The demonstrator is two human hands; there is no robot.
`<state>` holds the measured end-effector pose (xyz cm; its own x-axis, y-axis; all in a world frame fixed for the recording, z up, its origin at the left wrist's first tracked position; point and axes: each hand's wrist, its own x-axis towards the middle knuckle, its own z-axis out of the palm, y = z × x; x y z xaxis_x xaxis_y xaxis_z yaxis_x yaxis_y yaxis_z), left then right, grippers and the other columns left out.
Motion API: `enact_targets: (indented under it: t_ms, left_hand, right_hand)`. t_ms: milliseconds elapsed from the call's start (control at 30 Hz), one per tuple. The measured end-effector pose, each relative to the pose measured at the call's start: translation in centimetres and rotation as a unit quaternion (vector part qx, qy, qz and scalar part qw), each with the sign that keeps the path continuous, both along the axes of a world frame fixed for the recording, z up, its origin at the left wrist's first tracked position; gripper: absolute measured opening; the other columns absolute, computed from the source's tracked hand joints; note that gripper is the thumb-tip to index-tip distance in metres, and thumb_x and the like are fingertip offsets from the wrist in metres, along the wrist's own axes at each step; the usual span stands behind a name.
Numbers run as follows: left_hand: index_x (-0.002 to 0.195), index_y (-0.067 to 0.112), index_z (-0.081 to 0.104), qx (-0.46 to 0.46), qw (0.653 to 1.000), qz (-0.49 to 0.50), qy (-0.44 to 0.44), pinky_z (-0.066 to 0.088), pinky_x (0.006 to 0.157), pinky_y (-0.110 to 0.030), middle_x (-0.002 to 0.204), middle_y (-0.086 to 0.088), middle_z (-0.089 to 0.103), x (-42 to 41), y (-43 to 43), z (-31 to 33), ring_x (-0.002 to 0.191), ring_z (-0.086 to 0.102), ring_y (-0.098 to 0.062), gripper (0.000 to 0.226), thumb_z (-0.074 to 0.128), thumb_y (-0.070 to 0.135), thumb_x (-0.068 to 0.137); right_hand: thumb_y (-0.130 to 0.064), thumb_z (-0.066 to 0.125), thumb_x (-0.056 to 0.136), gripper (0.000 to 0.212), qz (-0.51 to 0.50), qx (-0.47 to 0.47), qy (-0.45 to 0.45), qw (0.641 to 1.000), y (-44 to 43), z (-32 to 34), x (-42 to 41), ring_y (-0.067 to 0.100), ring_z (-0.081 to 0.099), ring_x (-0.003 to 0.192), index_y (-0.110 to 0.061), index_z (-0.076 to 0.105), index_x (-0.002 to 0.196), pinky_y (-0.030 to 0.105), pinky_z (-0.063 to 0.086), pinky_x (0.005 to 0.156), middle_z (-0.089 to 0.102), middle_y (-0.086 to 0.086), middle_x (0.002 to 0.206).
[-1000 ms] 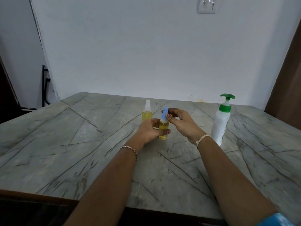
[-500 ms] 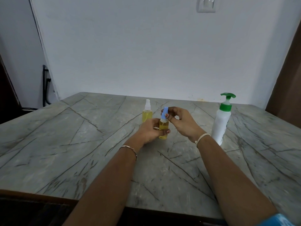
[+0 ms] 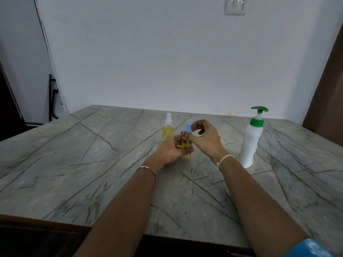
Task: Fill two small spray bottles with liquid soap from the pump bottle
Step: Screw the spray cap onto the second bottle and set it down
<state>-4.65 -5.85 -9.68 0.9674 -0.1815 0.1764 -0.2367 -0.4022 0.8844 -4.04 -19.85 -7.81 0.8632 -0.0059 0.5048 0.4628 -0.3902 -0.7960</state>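
Note:
A small spray bottle [image 3: 186, 145] full of yellow liquid stands mid-table, and my left hand [image 3: 171, 149] grips its body. My right hand [image 3: 206, 138] pinches its blue spray cap [image 3: 188, 129] between thumb and forefinger. A second small spray bottle [image 3: 168, 131], yellow-filled with a white cap, stands just behind on the left, touched by neither hand. The white pump bottle [image 3: 252, 140] with a green pump head stands upright to the right of my right wrist.
The grey marble table [image 3: 74, 164] has a dark wooden front edge near me. A white wall rises behind it with a switch plate [image 3: 235, 5] high up. A dark chair frame [image 3: 52, 97] stands off the far left corner.
My right fingers have shifted on the blue cap, the outer fingers lifting a little. The bottles have stayed where they were.

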Motion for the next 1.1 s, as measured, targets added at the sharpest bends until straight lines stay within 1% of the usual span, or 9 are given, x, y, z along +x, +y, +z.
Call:
enact_targets:
  t_ms: [133,267,400,533,633,733,833,967,1100]
  left_hand:
    - [0.125,0.012,0.057,-0.003,1.0,0.01,0.004,0.043,0.104,-0.035,0.12,-0.005,0.066,0.2,-0.1,-0.1,0.111,0.061,-0.019,0.05,0.076,0.023,0.08]
    - [0.124,0.012,0.057,-0.006,1.0,0.008,0.011,0.042,0.099,-0.03,0.121,-0.006,0.066,0.2,-0.1,-0.2,0.112,0.06,-0.019,0.046,0.074,0.021,0.082]
    - [0.121,0.013,0.058,0.003,1.0,0.006,0.007,0.044,0.102,-0.035,0.119,-0.004,0.066,0.2,-0.1,-0.1,0.111,0.06,-0.018,0.044,0.075,0.024,0.081]
    - [0.127,0.015,0.055,0.006,1.0,0.002,0.0,0.042,0.093,-0.027,0.122,-0.002,0.064,0.1,-0.1,-0.1,0.111,0.058,-0.016,0.05,0.074,0.024,0.082]
    - [0.126,0.015,0.057,0.007,1.0,0.006,0.0,0.043,0.094,-0.027,0.12,-0.001,0.065,0.1,-0.1,-0.1,0.11,0.059,-0.015,0.048,0.074,0.025,0.082]
    - [0.122,0.012,0.058,-0.007,1.0,0.012,0.005,0.045,0.095,-0.027,0.116,0.0,0.067,0.0,-0.1,-0.1,0.106,0.061,-0.013,0.046,0.075,0.023,0.081]
    - [0.122,0.013,0.06,-0.004,1.0,0.014,0.0,0.045,0.094,-0.029,0.117,-0.002,0.068,0.1,-0.1,-0.1,0.106,0.062,-0.015,0.045,0.075,0.023,0.081]
    - [0.122,0.013,0.059,0.002,1.0,0.016,0.001,0.045,0.101,-0.036,0.116,0.0,0.068,0.2,0.0,-0.2,0.108,0.062,-0.016,0.047,0.076,0.025,0.08]
    - [0.119,0.012,0.061,-0.002,1.0,0.013,0.002,0.046,0.102,-0.038,0.114,-0.002,0.068,0.3,0.0,-0.3,0.108,0.062,-0.017,0.044,0.076,0.025,0.08]
  right_hand:
    - [-0.028,0.056,0.096,0.023,0.098,0.129,0.098,0.982,-0.3,0.9,-0.3,0.013,0.055,0.113,-0.02,0.061,0.117,0.014,0.038,0.076,0.063,-0.004,0.116]
    - [-0.011,0.054,0.096,0.023,0.142,0.086,0.1,0.981,-0.7,0.9,-0.4,0.001,0.06,0.102,-0.019,0.064,0.115,0.008,0.04,0.075,0.07,-0.007,0.106]
    - [-0.012,0.07,0.086,0.027,0.103,0.06,0.04,0.992,-0.7,0.4,0.0,0.009,0.062,0.096,-0.016,0.067,0.113,0.013,0.046,0.075,0.07,-0.001,0.103]
    - [-0.022,0.079,0.078,0.033,0.037,0.035,0.012,0.999,0.2,-0.2,0.2,0.009,0.056,0.088,-0.022,0.062,0.107,0.023,0.049,0.078,0.063,-0.011,0.093]
    - [-0.033,0.075,0.081,0.036,0.046,0.037,0.043,0.997,0.2,-0.3,0.2,0.012,0.055,0.098,-0.023,0.061,0.113,0.026,0.047,0.082,0.062,-0.011,0.102]
    - [-0.031,0.062,0.093,0.034,0.119,0.063,0.101,0.986,-0.4,0.0,0.2,0.011,0.055,0.113,-0.022,0.059,0.125,0.023,0.044,0.092,0.064,-0.004,0.119]
    - [-0.018,0.053,0.099,0.03,0.161,0.062,0.109,0.979,-0.7,0.2,0.1,0.008,0.058,0.113,-0.018,0.058,0.129,0.007,0.043,0.081,0.067,-0.003,0.12]
    - [-0.014,0.06,0.095,0.029,0.13,0.047,0.066,0.988,-0.8,0.2,0.1,0.008,0.061,0.109,-0.014,0.063,0.123,0.018,0.046,0.093,0.069,-0.001,0.114]
    - [-0.016,0.075,0.082,0.031,0.088,0.071,0.032,0.993,-0.6,0.0,0.0,0.002,0.063,0.091,-0.016,0.068,0.112,0.009,0.046,0.073,0.071,-0.004,0.097]
